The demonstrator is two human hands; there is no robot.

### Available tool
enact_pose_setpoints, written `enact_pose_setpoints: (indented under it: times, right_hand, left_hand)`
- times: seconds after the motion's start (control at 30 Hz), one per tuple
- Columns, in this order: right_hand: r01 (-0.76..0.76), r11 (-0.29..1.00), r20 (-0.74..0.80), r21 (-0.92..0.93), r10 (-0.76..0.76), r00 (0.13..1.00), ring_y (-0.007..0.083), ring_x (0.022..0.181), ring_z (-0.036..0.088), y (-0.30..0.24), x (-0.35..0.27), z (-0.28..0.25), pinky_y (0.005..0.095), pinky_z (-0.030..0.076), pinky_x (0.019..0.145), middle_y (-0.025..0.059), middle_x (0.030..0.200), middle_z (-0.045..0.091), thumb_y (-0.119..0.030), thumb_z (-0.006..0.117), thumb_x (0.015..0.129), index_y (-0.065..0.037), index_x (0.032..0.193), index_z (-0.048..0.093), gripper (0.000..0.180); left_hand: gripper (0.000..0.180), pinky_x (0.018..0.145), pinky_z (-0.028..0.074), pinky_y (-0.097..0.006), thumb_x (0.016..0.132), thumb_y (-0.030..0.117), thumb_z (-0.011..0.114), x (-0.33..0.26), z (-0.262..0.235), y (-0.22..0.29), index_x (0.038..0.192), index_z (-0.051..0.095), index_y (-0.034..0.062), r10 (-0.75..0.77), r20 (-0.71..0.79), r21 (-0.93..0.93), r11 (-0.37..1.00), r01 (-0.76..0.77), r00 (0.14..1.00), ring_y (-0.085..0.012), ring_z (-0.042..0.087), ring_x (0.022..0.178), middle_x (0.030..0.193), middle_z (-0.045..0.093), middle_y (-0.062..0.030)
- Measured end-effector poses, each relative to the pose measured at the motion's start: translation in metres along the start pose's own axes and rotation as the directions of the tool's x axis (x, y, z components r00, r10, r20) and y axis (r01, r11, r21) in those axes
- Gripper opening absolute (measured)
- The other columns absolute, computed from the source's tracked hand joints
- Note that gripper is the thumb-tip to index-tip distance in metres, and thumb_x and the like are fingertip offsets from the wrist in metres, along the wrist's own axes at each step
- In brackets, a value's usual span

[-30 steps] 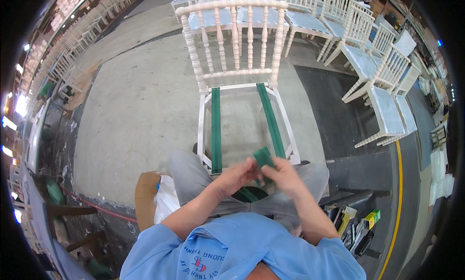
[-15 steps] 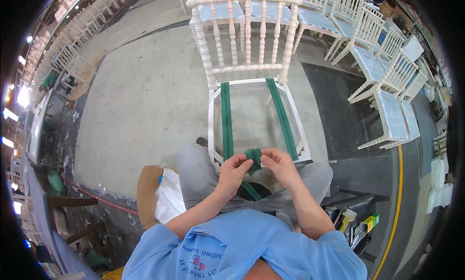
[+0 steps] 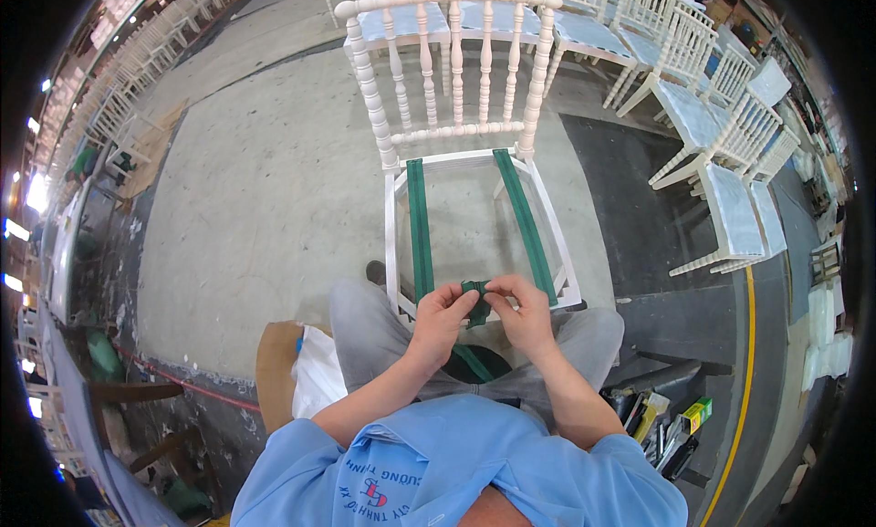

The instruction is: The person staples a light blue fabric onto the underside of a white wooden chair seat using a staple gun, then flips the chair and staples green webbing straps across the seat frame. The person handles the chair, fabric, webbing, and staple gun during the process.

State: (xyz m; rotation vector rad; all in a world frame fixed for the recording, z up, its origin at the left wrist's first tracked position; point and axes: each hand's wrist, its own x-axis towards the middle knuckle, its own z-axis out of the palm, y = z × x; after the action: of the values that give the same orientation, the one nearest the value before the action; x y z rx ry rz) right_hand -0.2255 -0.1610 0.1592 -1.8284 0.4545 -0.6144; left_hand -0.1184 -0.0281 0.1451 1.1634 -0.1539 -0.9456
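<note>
A white chair frame (image 3: 391, 244) with a turned-spindle back stands in front of me, its seat open. Two green webbing straps run from its back rail to its front rail, a left strap (image 3: 419, 226) and a right strap (image 3: 526, 221). Above the front rail, my left hand (image 3: 442, 319) and my right hand (image 3: 523, 315) pinch a bunched length of green webbing (image 3: 476, 310) between thumbs and fingers. More webbing lies below it between my thighs. The fingertips hide part of the bunched piece.
White chairs with pale seats (image 3: 684, 116) stand in rows at the back and right. Hand tools and a yellow-green box (image 3: 696, 416) lie by my right side. A brown board and white cloth (image 3: 317, 372) are at my left. A yellow line (image 3: 746, 363) marks the floor.
The bunched webbing looks more tightly gathered between my fingers, and my right fingers have shifted over its top. My view has moved slightly, so the chair sits a little further left.
</note>
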Motion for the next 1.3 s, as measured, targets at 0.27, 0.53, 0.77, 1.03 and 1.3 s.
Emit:
enact_pose_setpoints:
  times: [0.27,0.53,0.77,1.03,1.3]
  right_hand:
    - [0.066,0.985,0.024,-0.158,-0.063,0.998,0.0241,0.082,0.071,0.006,0.038,-0.013,0.0326,0.056,0.075,0.0115,0.093,0.072,0.003,0.074,0.086,-0.001,0.102,0.071,0.017]
    - [0.082,0.982,0.092,-0.171,-0.067,0.994,0.0232,0.081,0.068,0.031,0.102,-0.016,0.0324,0.054,0.073,0.0106,0.090,0.068,0.002,0.075,0.086,-0.002,0.098,0.072,0.013]
    - [0.038,0.946,0.180,-0.321,0.021,0.983,0.0313,0.085,0.069,0.083,0.212,0.007,0.0392,0.054,0.076,0.0142,0.091,0.070,-0.009,0.072,0.089,-0.004,0.099,0.073,0.012]
    - [-0.105,0.873,0.095,-0.476,0.170,0.981,0.0355,0.093,0.070,0.208,0.345,0.039,0.0451,0.054,0.084,0.0168,0.096,0.073,-0.018,0.072,0.088,-0.005,0.096,0.076,0.015]
    - [-0.070,0.820,0.077,-0.568,0.138,0.987,0.0350,0.091,0.071,0.242,0.378,0.061,0.0462,0.055,0.084,0.0164,0.089,0.075,-0.024,0.074,0.087,-0.009,0.091,0.079,0.016]
  left_hand:
    - [0.018,0.074,0.050,-0.027,0.095,0.012,0.075,0.035,0.002,0.019,0.106,0.070,-0.0011,0.185,0.030,0.491,0.853,-0.176,0.982,-0.0103,0.063,0.084,0.092,0.071,-0.0050]
    - [0.018,0.084,0.054,-0.039,0.087,0.012,0.080,0.099,-0.001,0.033,0.102,0.073,0.0058,0.571,0.276,0.746,0.381,-0.547,0.773,-0.0293,0.068,0.093,0.097,0.069,-0.0117]
    - [0.020,0.082,0.053,-0.043,0.091,0.015,0.073,0.205,-0.025,0.035,0.109,0.072,0.0051,0.492,0.138,0.799,0.458,-0.390,0.860,-0.0323,0.067,0.099,0.098,0.071,-0.0128]
    - [0.038,0.095,0.050,-0.050,0.092,0.014,0.069,0.282,-0.047,0.001,0.128,0.064,0.0034,0.374,0.153,0.916,0.294,-0.273,0.915,-0.0405,0.063,0.110,0.113,0.070,-0.0158]
    - [0.045,0.116,0.037,-0.055,0.093,0.014,0.068,0.331,-0.054,-0.007,0.136,0.060,0.0017,0.568,0.303,0.927,0.011,-0.376,0.765,-0.0476,0.046,0.138,0.141,0.059,-0.0173]
